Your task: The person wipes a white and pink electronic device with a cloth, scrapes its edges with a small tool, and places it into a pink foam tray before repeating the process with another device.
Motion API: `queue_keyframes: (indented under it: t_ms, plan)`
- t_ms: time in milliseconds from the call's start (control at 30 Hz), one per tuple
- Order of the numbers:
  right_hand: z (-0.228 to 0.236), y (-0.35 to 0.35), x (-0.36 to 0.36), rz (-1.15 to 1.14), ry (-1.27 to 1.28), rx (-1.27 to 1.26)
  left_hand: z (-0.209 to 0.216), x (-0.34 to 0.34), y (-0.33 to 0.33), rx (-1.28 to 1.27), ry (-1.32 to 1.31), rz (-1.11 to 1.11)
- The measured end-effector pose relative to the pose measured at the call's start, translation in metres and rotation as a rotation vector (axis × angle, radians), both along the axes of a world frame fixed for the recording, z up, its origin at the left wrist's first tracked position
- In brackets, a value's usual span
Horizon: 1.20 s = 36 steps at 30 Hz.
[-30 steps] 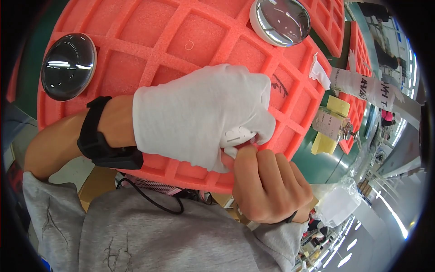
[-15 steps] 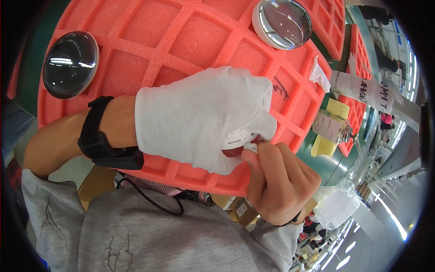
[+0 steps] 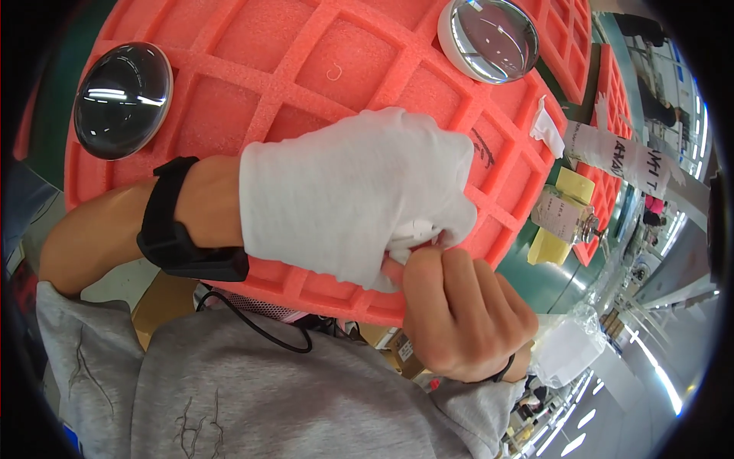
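My left hand (image 3: 363,195), in a white glove with a black band round its wrist, curls around a white rounded part (image 3: 415,232). Only a small area of that part shows between the gloved fingers, so its kind is unclear. My bare right hand (image 3: 466,310) presses up against it from below, thumb and fingers pinched on a small white wad of cloth (image 3: 398,255). Both hands are over a red foam tray (image 3: 348,53) with square pockets. A dark-topped glass lens (image 3: 123,100) rests on the tray at left, and a clear domed lens (image 3: 489,40) at the far right.
On the green table (image 3: 558,284) right of the tray stands a small bottle (image 3: 563,214) with a metal top and yellow flaps. A taped, marked bar (image 3: 615,157) lies beyond it. A scrap of white paper (image 3: 547,130) sits on the tray's right edge. More red trays (image 3: 564,46) stand behind.
My right hand has turned and moved slightly left, its fingertips now further in under the gloved hand. The white part is more covered than before. The view has shifted slightly.
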State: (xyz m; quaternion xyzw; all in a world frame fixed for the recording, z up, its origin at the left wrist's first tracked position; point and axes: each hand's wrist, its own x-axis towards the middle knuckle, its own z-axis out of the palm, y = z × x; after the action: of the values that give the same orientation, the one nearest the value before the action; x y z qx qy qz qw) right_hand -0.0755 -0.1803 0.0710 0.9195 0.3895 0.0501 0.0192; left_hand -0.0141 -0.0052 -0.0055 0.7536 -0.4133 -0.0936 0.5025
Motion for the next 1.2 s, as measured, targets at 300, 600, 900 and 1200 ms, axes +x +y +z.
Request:
queue_keyframes:
  t_ms: [300, 600, 900, 1200]
  plan:
    - [-0.004, -0.022, 0.022, 0.077, 0.182, 0.263, 0.005, 0.001, 0.005, -0.034, 0.057, -0.026]
    - [-0.004, -0.019, 0.021, 0.025, 0.163, 0.211, 0.003, 0.001, 0.002, -0.034, 0.081, -0.013]
    - [-0.005, -0.012, 0.019, 0.079, 0.007, 0.066, 0.004, 0.004, 0.006, 0.007, 0.082, -0.028]
    - [-0.002, -0.008, 0.021, 0.161, -0.172, -0.096, -0.003, 0.003, 0.003, -0.075, 0.034, 0.016]
